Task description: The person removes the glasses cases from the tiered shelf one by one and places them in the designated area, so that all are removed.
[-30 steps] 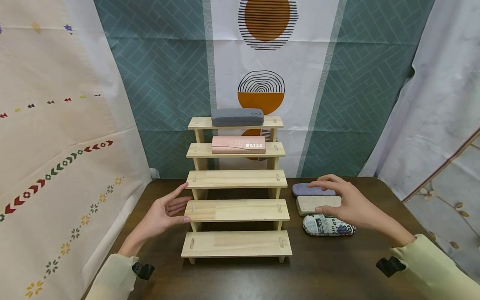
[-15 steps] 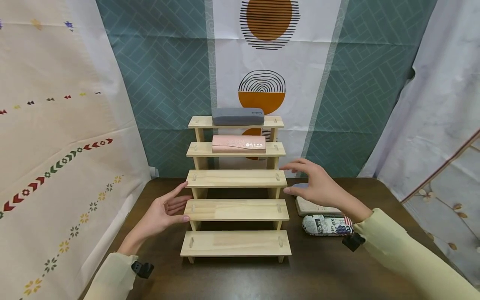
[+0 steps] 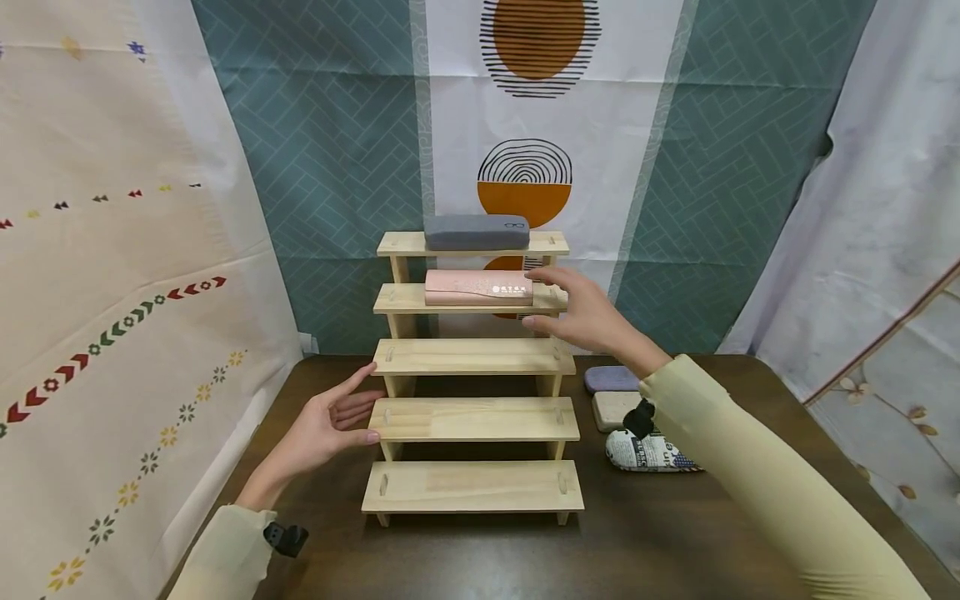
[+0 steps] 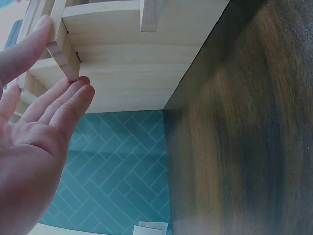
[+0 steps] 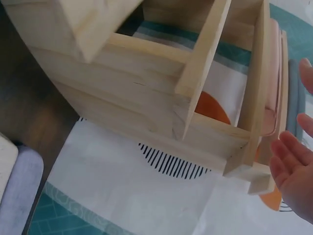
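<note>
From the head cam we look fwd/down at the whole rack (image 3: 475, 419). Our L-wrist cam faces its L side (image 4: 132, 73) v. close, turned sideways; R-wrist cam, its R side (image 5: 117, 78), also close, tilted. Head & R-wrist views share the pink case (image 3: 459, 287).

The left hand (image 3: 322, 425) grips with thumb opposed to slightly bent fingers, the index reaching higher than the rest; its palm faces inward, and the forearm slants up from the lower left. The right arm stretches farther forward and crosses inward, its hand (image 3: 588, 312) raised above the left one, index extended over the lowered thumb with a gap between. In the right wrist view, its smaller fingers curl loosely. Both forearms are sleeved to the wrist.
</note>
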Available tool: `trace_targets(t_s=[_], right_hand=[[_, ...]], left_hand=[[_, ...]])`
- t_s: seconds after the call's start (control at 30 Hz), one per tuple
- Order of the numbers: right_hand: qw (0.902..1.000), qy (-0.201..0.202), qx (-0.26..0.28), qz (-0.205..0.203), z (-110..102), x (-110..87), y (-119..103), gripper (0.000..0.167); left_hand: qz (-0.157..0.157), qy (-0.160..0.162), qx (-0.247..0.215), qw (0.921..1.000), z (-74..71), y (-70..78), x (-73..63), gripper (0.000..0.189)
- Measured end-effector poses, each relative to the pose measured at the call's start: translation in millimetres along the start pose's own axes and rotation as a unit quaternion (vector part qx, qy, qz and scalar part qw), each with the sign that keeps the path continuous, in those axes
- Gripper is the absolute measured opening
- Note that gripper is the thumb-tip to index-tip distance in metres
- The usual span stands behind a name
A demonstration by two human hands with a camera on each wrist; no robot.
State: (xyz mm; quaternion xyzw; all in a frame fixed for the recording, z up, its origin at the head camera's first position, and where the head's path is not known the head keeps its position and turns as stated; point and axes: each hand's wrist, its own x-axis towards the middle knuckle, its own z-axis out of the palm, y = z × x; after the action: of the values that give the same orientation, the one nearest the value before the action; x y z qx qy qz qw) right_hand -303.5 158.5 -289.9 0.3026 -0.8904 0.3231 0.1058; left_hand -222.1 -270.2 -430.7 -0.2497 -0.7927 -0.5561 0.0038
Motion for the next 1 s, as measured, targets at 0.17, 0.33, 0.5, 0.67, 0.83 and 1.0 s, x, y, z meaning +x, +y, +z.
trace_targets(t_s=[0.17, 0.33, 0.5, 0.67, 0.83, 1.0], right_hand=[[0.9999, -0.009, 0.000, 0.009, 4, 24.3, 2, 0.070], [0.9993, -0.021, 0.005, 0.029, 9, 41.2, 5, 0.069], [0.9982, -0.033, 0.025, 0.043, 14, 50.0, 7, 0.069], [0.9974, -0.031, 0.042, 0.050, 17, 53.8, 11, 0.064], [0.9968, -0.030, 0.049, 0.056, 16, 50.8, 11, 0.062], [0.9960, -0.034, 0.058, 0.058, 14, 46.6, 10, 0.062]], left_hand=[[0.002, -0.002, 0.000, 1.0000, 0.2, 0.8, 0.2, 0.104], [-0.001, -0.002, -0.002, 1.0000, -0.4, 1.4, 0.1, 0.104], [-0.002, -0.003, -0.007, 1.0000, -0.9, 1.2, -0.3, 0.104], [0.000, -0.005, -0.010, 0.9999, -1.4, 0.6, 1.5, 0.104], [0.000, -0.005, -0.008, 1.0000, -1.9, -0.1, 1.8, 0.104], [-0.001, -0.005, -0.003, 1.0000, -1.8, -0.2, 0.0, 0.104]])
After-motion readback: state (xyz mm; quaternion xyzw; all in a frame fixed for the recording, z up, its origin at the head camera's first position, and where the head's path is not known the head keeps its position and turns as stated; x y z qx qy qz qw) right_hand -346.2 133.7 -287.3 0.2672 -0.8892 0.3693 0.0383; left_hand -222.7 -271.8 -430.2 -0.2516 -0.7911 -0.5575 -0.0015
